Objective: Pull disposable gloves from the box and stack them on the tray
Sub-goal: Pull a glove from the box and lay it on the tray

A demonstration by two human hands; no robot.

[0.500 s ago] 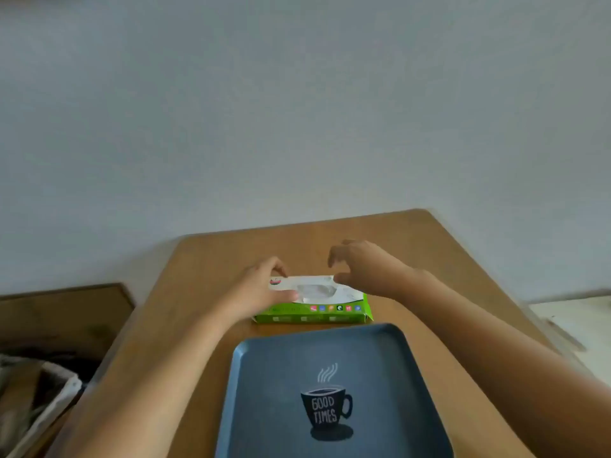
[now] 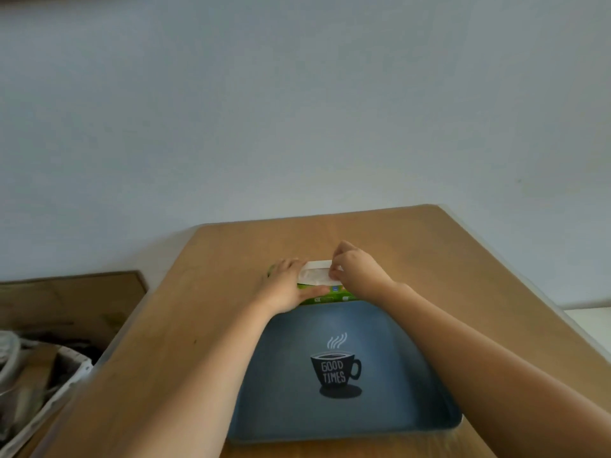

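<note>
Broadly, the scene is carried by a smooth wooden table (image 2: 205, 325) with a rounded far corner, set against a plain pale wall; nearest the person a dark blue-grey tray (image 2: 396, 342) is laid, rectangular with a low raised rim, matte in finish and printed with a steaming cup marked "GOOD TIMES"; it is set just in front of the source, presumably so that each piece need only be carried a short way, and no glove is seen on it yet; touching or nearly touching its far edge, a flat green cardboard glove box (image 2: 327, 298) is placed, its top panel white around the opening; the left hand (image 2: 286, 285) is spread flat on the box's left end, fingers straight and thumb laid along the front edge, seemingly so that the light carton is pinned down against an upward pull; the right hand (image 2: 360, 271) is curled over the right end of the opening, fingertips (image 2: 334, 274) drawn together and apparently pinched on the topmost glove (image 2: 314, 274), a thin, pale, filmy sheet lying within the box.
</note>
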